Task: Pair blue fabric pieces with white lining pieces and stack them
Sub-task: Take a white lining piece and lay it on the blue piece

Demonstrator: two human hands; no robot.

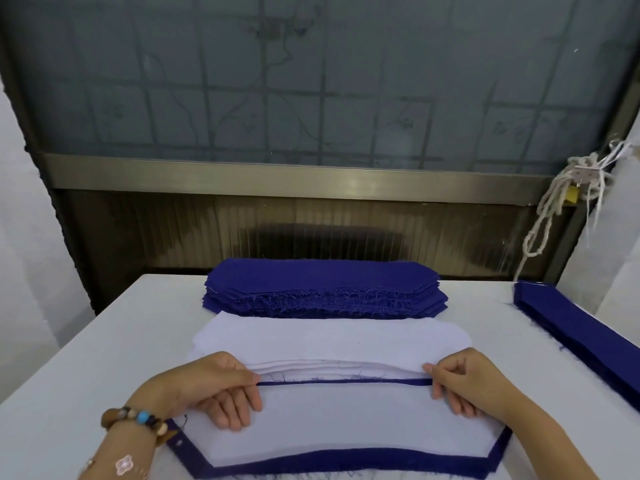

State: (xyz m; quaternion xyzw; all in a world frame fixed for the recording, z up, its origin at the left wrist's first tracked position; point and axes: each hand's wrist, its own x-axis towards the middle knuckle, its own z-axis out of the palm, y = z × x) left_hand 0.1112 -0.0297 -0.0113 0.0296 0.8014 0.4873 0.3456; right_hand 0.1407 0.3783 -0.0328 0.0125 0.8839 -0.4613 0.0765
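**Worktop (86,358): lining squared on blue**

Blue fabric stack (322,285) sits farthest, white lining stack (311,336) before it, both within reach. Nearest, a lining piece (346,420) covers a blue piece (346,460); left hand (214,389) and right hand (464,382) pinch its far edge with curled fingers (242,375), probably aligning.

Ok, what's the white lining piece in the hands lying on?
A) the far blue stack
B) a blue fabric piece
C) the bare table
B: the blue fabric piece shows as a border round the white lining piece, whose far edge the left hand and right hand pinch.
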